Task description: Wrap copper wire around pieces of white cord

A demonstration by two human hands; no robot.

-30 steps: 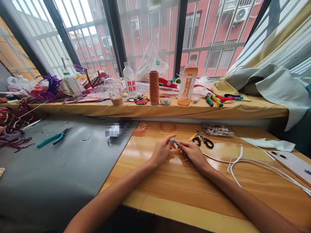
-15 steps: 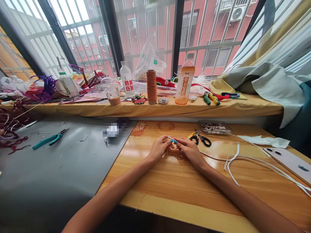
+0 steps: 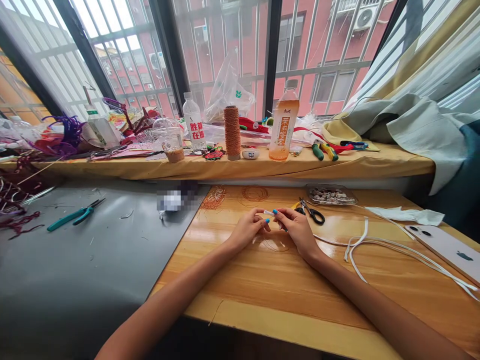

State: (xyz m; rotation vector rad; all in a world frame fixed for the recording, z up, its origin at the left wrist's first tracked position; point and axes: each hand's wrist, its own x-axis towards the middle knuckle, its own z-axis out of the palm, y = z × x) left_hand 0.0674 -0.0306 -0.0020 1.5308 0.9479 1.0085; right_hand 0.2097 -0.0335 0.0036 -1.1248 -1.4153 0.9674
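Note:
My left hand [image 3: 248, 227] and my right hand [image 3: 296, 230] are close together over the wooden table, both in a pinch. A short stretch of white cord [image 3: 269, 212] shows between their fingertips. My right thumb and fingers press on it, and the left fingertips hold its other end. From behind my right hand the cord runs off across the table to the right. A thin copper-coloured wire [image 3: 275, 248] curves below the hands; where it meets the fingers is too small to tell. Black-handled scissors [image 3: 313, 212] lie just beyond my right hand.
Coiled wire [image 3: 255, 193] and cut wire pieces [image 3: 213, 198] lie behind the hands. To the right are a plastic box [image 3: 332, 195], white cords [image 3: 397, 245] and a phone [image 3: 446, 250]. Teal pliers [image 3: 77, 215] rest on the grey mat. A wire spool [image 3: 232, 134] and bottle [image 3: 285, 122] stand on the sill.
My hands have moved slightly apart, the right one shifting right, so more of the white cord shows between the fingertips. The whole view has shifted a little.

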